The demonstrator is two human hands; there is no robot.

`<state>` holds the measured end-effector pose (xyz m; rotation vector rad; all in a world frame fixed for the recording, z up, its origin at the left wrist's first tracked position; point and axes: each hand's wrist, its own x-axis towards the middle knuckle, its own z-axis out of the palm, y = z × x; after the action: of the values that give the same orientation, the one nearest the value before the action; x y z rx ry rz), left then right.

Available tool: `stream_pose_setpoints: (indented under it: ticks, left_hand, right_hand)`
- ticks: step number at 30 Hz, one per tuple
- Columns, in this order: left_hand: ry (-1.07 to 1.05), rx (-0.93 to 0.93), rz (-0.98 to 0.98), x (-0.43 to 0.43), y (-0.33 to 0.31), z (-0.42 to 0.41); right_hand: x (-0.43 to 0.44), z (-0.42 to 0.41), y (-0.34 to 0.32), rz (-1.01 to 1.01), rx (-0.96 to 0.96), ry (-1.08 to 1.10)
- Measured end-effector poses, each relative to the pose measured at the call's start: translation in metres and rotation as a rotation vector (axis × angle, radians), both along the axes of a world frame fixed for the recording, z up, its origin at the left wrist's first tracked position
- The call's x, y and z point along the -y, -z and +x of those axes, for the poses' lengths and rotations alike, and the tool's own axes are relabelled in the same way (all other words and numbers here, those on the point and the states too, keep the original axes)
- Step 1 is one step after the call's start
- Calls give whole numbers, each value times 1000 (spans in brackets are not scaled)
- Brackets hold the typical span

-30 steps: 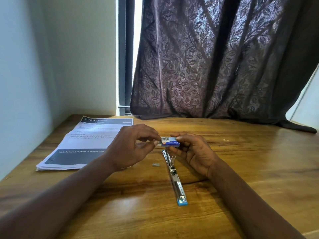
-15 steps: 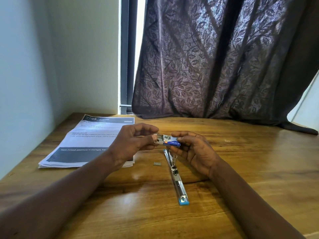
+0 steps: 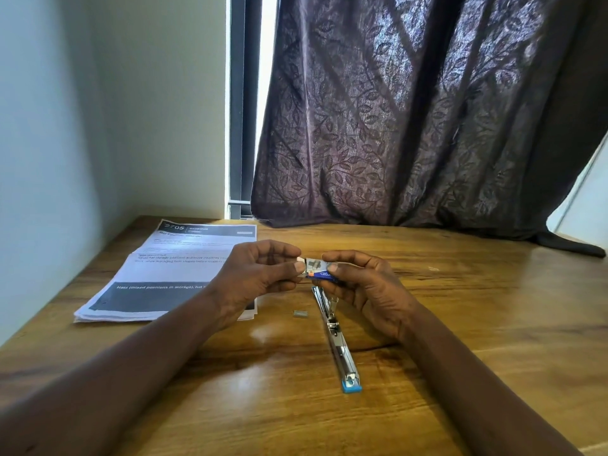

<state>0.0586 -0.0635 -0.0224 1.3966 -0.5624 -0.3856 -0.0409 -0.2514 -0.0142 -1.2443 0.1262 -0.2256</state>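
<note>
A small blue and white staple box [image 3: 318, 269] is held above the wooden table [image 3: 477, 324] between both hands. My right hand [image 3: 365, 287] grips the box's right end with curled fingers. My left hand [image 3: 260, 274] pinches the box's left end, where a white inner tray or flap sticks out. Below the box lies a stapler [image 3: 335, 334], opened out flat and long, its blue end [image 3: 351, 386] nearest me. A short strip of staples [image 3: 300, 313] lies on the table just left of the stapler.
A stack of printed sheets [image 3: 164, 274] lies at the left of the table, partly under my left wrist. A dark patterned curtain [image 3: 427, 126] hangs behind the table, its hem resting on the far edge. A wall runs along the left side.
The box has tilted, showing its top face, and both hands have lifted it slightly. The white inner part at the left end shows a little more. The stapler and staples have not moved.
</note>
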Motion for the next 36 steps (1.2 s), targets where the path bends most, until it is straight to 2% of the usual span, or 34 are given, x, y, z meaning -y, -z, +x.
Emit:
stream_pose_setpoints:
  ticks: [8, 11, 13, 14, 17, 18, 23, 25, 27, 30, 32, 36]
  left_hand:
    - [71, 0, 10, -2, -1, -4]
    - [92, 51, -28, -2, -2, -5]
    - [77, 95, -65, -1, -2, -6]
    - [66, 114, -76, 0, -2, -7]
    - [36, 131, -85, 1, -1, -8]
    - [35, 122, -86, 1, -1, -8]
    - [37, 134, -94, 2, 0, -7]
    - [-27, 248, -46, 4, 1, -5]
    - [-105, 556, 139, 2, 4, 0]
    - [-65, 1049, 515, -4, 5, 4]
    - [0, 1145, 635, -5, 3, 2]
    - [87, 1105, 661, -7, 2, 0]
  right_hand:
    - [2, 4, 5, -3, 74, -74]
    - [2, 5, 6, 2, 123, -88]
    - [2, 4, 6, -64, 156, -82]
    - [2, 4, 7, -160, 174, -60]
    - [1, 5, 14, -693, 260, 98]
    - [1, 6, 17, -816, 286, 138]
    - [3, 8, 21, -1067, 394, 249]
    - [5, 11, 21, -1065, 426, 317]
    - [12, 14, 22, -1085, 380, 443]
    - [27, 17, 22, -1306, 126, 659]
    - [31, 15, 21, -1409, -53, 708]
    - [35, 16, 23, -1441, -216, 698]
